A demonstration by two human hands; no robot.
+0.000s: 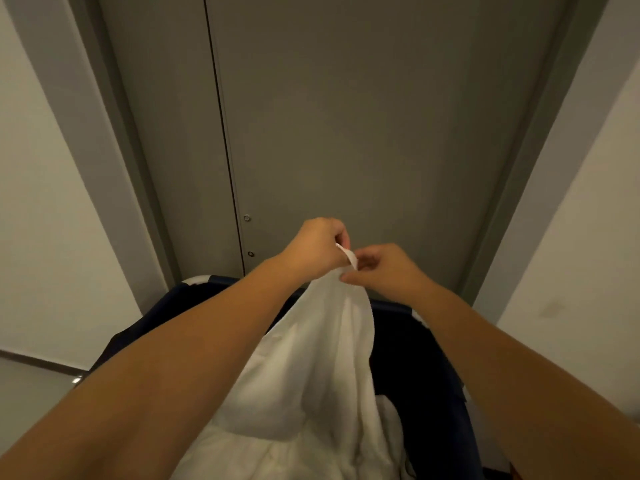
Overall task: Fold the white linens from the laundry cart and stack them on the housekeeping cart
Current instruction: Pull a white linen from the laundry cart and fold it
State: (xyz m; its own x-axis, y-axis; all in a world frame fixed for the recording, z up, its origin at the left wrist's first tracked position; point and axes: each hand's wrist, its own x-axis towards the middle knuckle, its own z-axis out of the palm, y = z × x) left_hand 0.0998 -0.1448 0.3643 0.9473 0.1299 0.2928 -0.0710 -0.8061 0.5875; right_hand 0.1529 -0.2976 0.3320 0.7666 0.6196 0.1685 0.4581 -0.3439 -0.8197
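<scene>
You held the white linen (311, 368) up over the navy laundry cart (422, 368), its lower part draped down into it. Your left hand (317, 244) gripped the top edge; your right hand (382, 268) pinched the cloth just beside it. Best, I judged, was to slide the right hand along that edge to the far corner, keeping it taut.

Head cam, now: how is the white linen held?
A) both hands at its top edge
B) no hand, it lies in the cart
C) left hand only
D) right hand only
A: the left hand and right hand both pinch the top edge of the white linen, which hangs down into the dark blue laundry cart.
</scene>
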